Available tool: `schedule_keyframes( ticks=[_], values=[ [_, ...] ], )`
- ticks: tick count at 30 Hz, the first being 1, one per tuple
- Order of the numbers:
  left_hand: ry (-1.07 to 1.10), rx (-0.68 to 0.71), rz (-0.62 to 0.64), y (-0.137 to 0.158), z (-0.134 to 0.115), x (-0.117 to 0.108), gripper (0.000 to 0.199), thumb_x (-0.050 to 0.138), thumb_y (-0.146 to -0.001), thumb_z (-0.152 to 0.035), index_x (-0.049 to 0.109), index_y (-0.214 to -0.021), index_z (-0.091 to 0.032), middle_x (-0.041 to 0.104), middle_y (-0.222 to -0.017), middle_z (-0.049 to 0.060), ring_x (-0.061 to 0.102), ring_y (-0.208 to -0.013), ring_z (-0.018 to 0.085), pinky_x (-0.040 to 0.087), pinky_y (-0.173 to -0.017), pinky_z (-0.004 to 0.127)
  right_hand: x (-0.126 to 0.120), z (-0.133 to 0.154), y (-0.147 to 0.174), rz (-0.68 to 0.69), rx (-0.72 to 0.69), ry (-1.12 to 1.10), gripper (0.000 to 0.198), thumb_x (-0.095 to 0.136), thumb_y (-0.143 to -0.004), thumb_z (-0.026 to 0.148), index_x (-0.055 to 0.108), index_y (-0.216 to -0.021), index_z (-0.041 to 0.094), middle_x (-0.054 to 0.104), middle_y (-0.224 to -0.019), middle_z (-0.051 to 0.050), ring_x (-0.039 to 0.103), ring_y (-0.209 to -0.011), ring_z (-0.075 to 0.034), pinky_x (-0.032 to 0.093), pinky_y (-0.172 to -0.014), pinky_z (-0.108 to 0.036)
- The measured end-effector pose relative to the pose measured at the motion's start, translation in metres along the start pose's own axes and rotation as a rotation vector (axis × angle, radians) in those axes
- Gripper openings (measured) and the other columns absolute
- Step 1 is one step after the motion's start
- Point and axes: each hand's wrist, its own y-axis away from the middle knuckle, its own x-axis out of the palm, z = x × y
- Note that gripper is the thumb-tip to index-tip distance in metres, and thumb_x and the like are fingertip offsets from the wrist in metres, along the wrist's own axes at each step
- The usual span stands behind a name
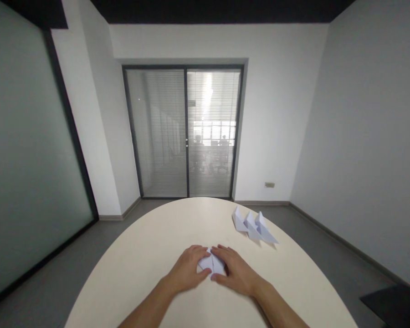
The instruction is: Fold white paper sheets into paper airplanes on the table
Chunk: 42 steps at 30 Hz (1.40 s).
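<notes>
A small piece of folded white paper (212, 262) lies near the middle of the round table, a crease or seam running down its centre. My left hand (188, 269) grips its left side, fingers curved over the far edge and thumb at the near edge. From the right, my right hand (238, 271) holds it the same way, thumb by the near corner. The two thumbs almost meet. Parts of the paper's sides are hidden under my fingers. Beyond my right hand stand three folded white paper boats (254, 228), close together in a row with their peaks up.
The pale round table (140, 255) curves away on both sides. Behind it is a glass door (186, 136) with blinds, set in a white wall. A frosted glass panel (30, 150) is on the left. Something dark and flat (396, 305) shows at the lower right.
</notes>
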Motion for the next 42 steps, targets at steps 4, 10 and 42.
schedule_keyframes(
  ticks=[4, 10, 42],
  values=[
    [-0.005, 0.004, 0.01, -0.001, 0.0, 0.0, 0.046, 0.075, -0.075, -0.03, 0.063, -0.12, -0.024, 0.063, -0.131, 0.007, 0.054, -0.121, 0.027, 0.038, -0.109, 0.046, 0.001, -0.003, 0.001, 0.004, -0.012, 0.008, 0.08, 0.06, -0.081, 0.068, 0.046, -0.145, 0.022, 0.048, -0.148, -0.014, 0.037, -0.14, -0.036, 0.026, -0.116, -0.056],
    [0.024, -0.019, -0.013, -0.002, 0.002, 0.002, 0.044, 0.073, -0.077, -0.024, 0.064, -0.12, -0.023, 0.065, -0.127, 0.005, 0.055, -0.119, 0.026, 0.039, -0.108, 0.043, -0.001, -0.001, 0.001, 0.012, -0.014, 0.011, 0.083, 0.057, -0.081, 0.07, 0.043, -0.147, 0.022, 0.046, -0.15, -0.014, 0.036, -0.141, -0.037, 0.025, -0.116, -0.057],
    [0.166, 0.008, -0.041, 0.0, -0.002, 0.0, 0.047, 0.058, -0.083, -0.014, 0.053, -0.129, -0.027, 0.059, -0.127, 0.004, 0.058, -0.112, 0.02, 0.045, -0.101, 0.032, 0.006, 0.005, -0.004, -0.153, 0.13, -0.262, 0.063, 0.067, -0.08, 0.025, 0.047, -0.14, 0.022, 0.069, -0.1, -0.004, 0.061, -0.083, -0.02, 0.047, -0.079, -0.033]
  ],
)
